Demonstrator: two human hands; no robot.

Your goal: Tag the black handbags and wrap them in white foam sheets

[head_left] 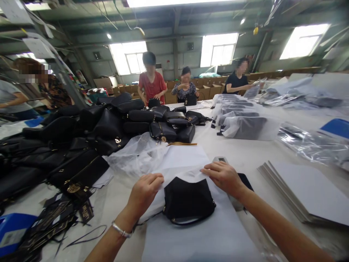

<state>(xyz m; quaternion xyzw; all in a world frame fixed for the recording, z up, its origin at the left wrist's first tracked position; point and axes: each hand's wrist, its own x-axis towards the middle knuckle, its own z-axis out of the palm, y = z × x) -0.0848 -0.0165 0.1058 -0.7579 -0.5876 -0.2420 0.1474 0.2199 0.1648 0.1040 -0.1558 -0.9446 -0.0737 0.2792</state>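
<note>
A small black handbag lies on white paper in front of me, its strap loop toward my body. Just beyond its top edge, a thin translucent sheet stretches between my hands. My left hand pinches the sheet at the bag's upper left. Fingers of my right hand are closed on the sheet at the upper right. A silver bracelet circles my left wrist. More crumpled translucent material lies beyond my left hand.
Black bags are heaped on the left, with black tags nearer me. Wrapped bags stand in a row at the back right. A stack of boards lies at right. Several people are across the table and at far left.
</note>
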